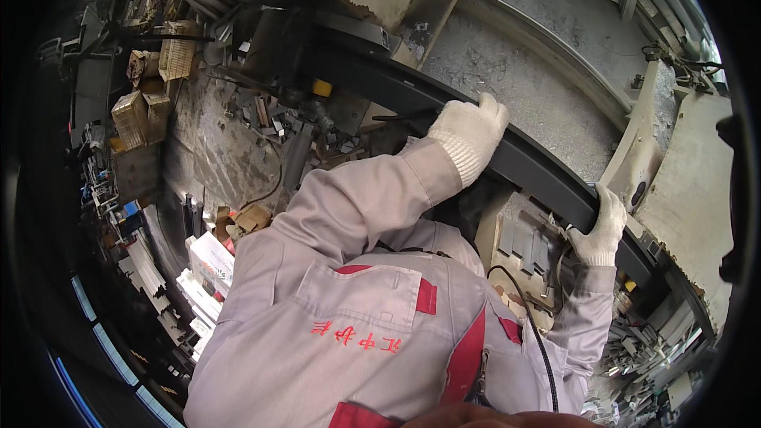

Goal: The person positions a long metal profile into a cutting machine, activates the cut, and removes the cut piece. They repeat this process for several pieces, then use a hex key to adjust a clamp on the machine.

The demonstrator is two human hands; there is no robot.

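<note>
A long dark grey metal bar [543, 177] runs slantwise in front of me, from the upper left down to the right. My left hand [474, 133], in a white knit glove, is closed over the bar near its middle, with the fingers bent over the far side. Farther right, my right hand [600, 230] wears a matching glove and grips the same bar, thumb on the near side and fingers across the top. The undersides of both grips are hidden.
Beyond the bar lies a grey metal bed [531, 55] strewn with shavings. A worn pale plate [686, 198] flanks it on the right. Metal offcuts [650, 357] pile up at lower right. Crates [131, 119] and a white box [211, 260] stand left. A black cable [539, 333] hangs by my chest.
</note>
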